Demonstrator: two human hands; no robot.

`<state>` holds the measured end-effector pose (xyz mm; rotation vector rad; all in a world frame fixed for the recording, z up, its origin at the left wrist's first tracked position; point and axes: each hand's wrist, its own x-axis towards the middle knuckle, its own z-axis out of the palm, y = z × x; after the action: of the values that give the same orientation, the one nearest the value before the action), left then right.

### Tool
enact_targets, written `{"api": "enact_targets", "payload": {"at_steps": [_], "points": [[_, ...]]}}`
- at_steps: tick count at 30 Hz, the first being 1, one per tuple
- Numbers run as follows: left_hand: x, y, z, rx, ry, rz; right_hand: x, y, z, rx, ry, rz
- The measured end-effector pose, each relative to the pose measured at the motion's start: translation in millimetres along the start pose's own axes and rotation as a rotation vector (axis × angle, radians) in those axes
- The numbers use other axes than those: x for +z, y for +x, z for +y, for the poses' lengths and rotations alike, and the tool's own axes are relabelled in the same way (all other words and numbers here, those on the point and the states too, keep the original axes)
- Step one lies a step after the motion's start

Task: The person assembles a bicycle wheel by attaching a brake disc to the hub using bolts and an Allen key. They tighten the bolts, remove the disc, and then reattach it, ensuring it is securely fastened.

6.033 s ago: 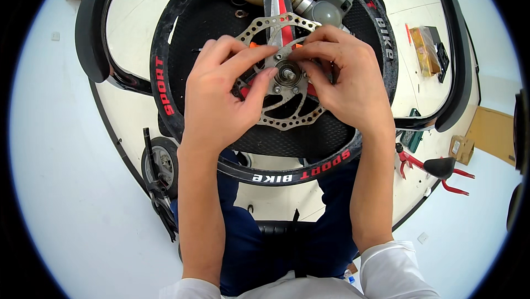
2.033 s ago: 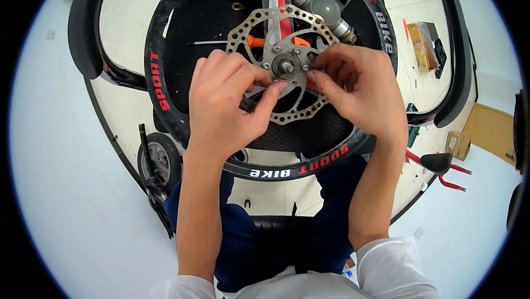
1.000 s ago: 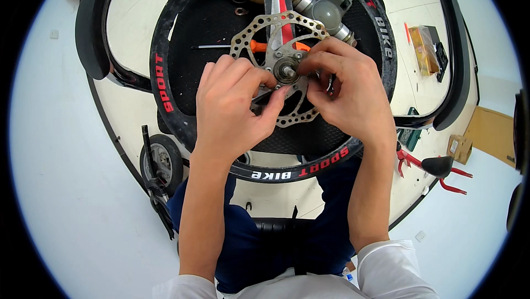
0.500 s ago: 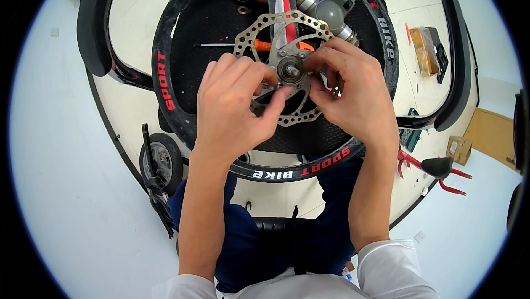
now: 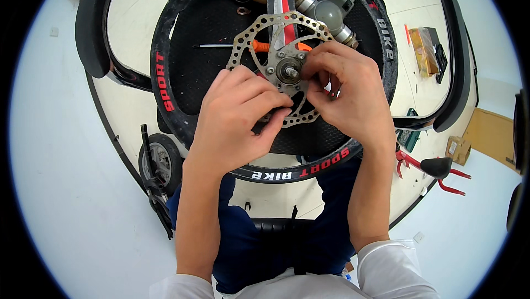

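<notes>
Hovering over the lower part of the brake disc (image 5: 276, 60), upper centre of the frame, the left grip (image 5: 234, 117) has thumb and fingertip close together; whether they pinch anything I cannot tell. The right grip (image 5: 350, 86) curls beside the hub (image 5: 289, 71), its hold unclear. The black wheel rim (image 5: 271, 176) rings both; an orange-handled screwdriver (image 5: 259, 46) lies behind the disc.

I get bright, even light; the brake rotor (image 5: 275, 62) looks sharp at upper centre, the baseboard (image 5: 117, 140) bows at left, black fills the corners.
</notes>
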<state>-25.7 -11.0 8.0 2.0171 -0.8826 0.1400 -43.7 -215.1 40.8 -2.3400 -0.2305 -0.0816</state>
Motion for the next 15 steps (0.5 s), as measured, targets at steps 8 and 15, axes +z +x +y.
{"api": "enact_targets", "payload": {"at_steps": [8,15], "points": [[-3.8,1.7,-2.2,-0.006,-0.005,0.097,-3.8,2.5,-5.9,0.064,0.042,-0.019],[8.6,3.6,-6.6,-0.069,0.000,0.259,-1.7,1.9,-5.6,0.064,0.027,-0.004]]}}
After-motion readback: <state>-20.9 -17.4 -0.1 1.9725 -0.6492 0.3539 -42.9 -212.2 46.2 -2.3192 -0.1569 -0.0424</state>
